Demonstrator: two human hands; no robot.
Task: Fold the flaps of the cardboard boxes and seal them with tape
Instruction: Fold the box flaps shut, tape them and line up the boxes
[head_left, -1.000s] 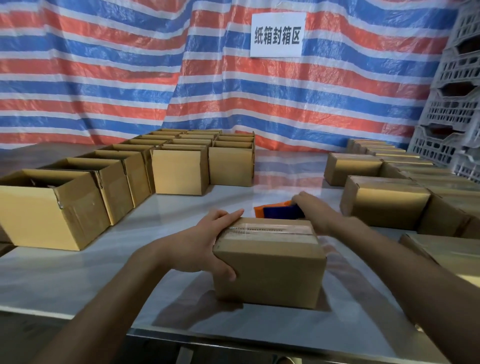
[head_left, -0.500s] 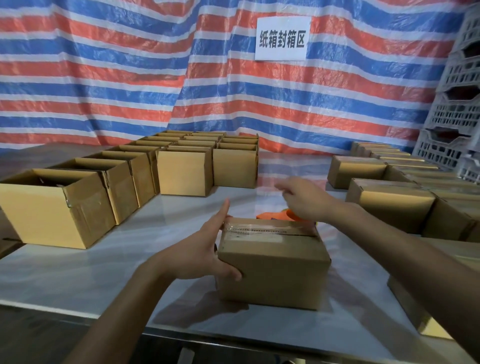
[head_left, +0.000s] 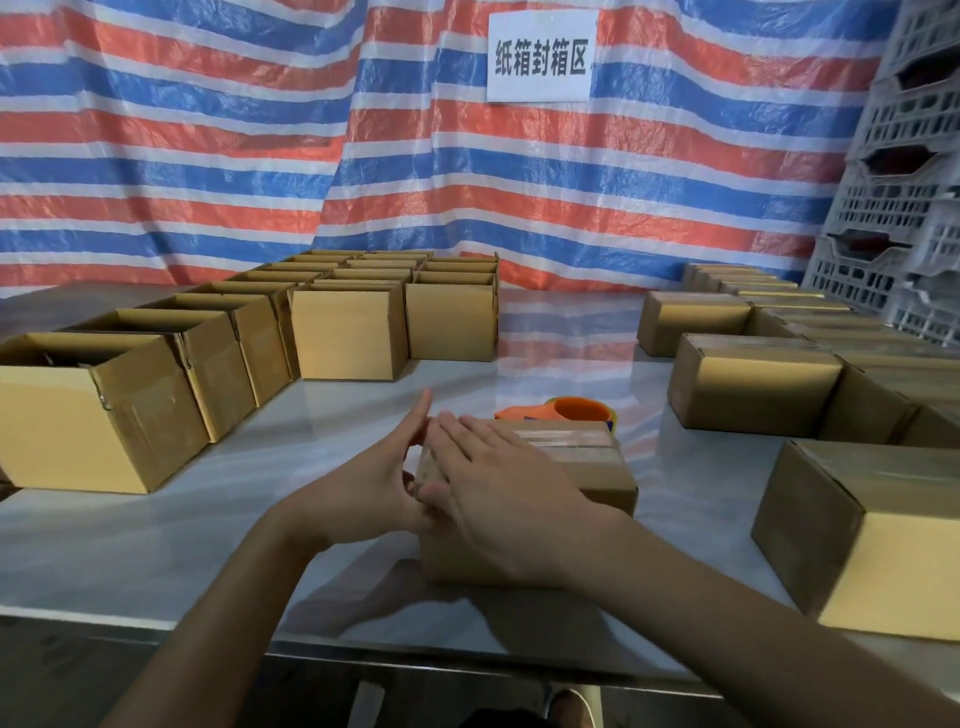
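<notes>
1. Brown cardboard, small and oblong: the box in hand (head_left: 597, 478) stands near the front edge of the glossy white table (head_left: 156, 545). Its flaps are shut and a strip of clear tape (head_left: 571, 441) runs along the top seam.
2. The right hand (head_left: 498, 483) now lies flat on that top, its fingers (head_left: 462, 434) straight and close together, pressing on the left part of the strip. A second ago it was behind the box at the dispenser, and half a second ago it was in the air above it.
3. The left hand (head_left: 374, 483) has changed its hold. Before, it clasped the box's left end with its fingers over the top. Now the fingers stand straight and pressed together against that end, pointing up; I cannot tell where its thumb lies.
4. Just behind the box, the orange-and-blue plastic tape dispenser (head_left: 566, 410) lies on the table with no hand on it.
5. My reading: the taping of this box is finished and both hands are rubbing the strip down, probably over the left edge. The box is all but sealed.
6. Farther left, open-topped cardboard boxes (head_left: 119, 415) wait in rows. Farther right, sealed cardboard boxes (head_left: 753, 384) are gathered, so plenty of the job looks to remain.
7. At the back hangs a red, white and blue striped tarpaulin (head_left: 208, 156) bearing a white paper sign (head_left: 540, 57). Grey plastic crates (head_left: 904, 208) are stacked at the far right.
</notes>
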